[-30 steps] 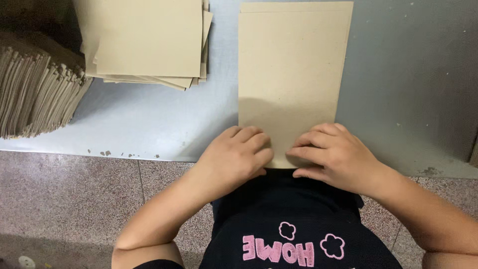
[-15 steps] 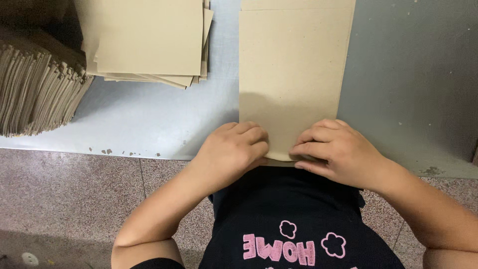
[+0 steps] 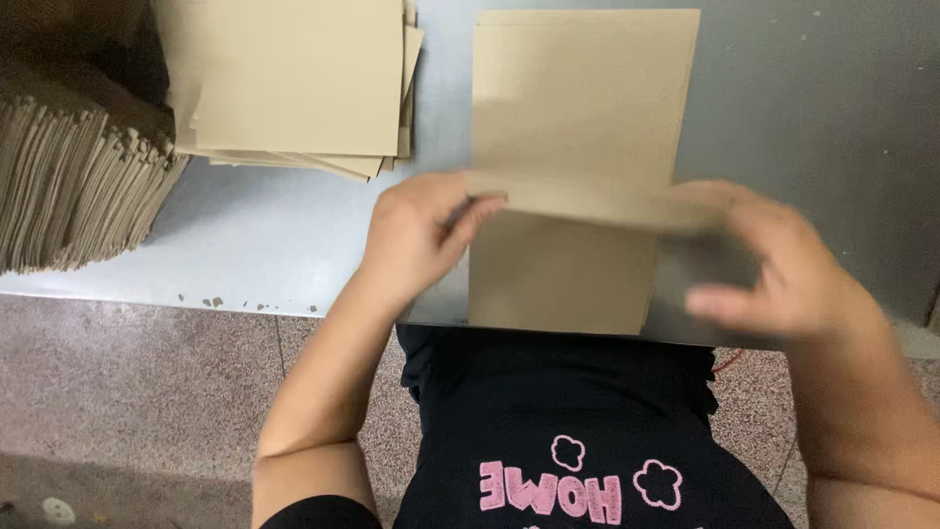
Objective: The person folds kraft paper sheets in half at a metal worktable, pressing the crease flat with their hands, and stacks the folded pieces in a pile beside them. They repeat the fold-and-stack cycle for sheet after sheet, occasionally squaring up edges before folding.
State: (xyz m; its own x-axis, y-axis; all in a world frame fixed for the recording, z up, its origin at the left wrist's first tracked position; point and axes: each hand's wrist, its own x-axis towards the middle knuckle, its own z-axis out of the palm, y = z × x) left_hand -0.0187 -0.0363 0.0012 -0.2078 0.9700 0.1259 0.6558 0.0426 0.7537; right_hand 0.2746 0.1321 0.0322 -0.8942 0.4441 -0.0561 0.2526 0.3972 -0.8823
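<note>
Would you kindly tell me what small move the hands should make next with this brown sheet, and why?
Probably bring the raised near portion down flat. The left hand pinches the lifted edge of the brown sheet, which crosses the sheet's middle, while the right hand is blurred beside it, so the fold looks unfinished and not pressed.

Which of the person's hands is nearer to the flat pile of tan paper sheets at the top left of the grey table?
The left hand is nearer, just below and right of the flat pile of tan paper sheets. The right hand is far across, beyond the folded tan sheet.
</note>
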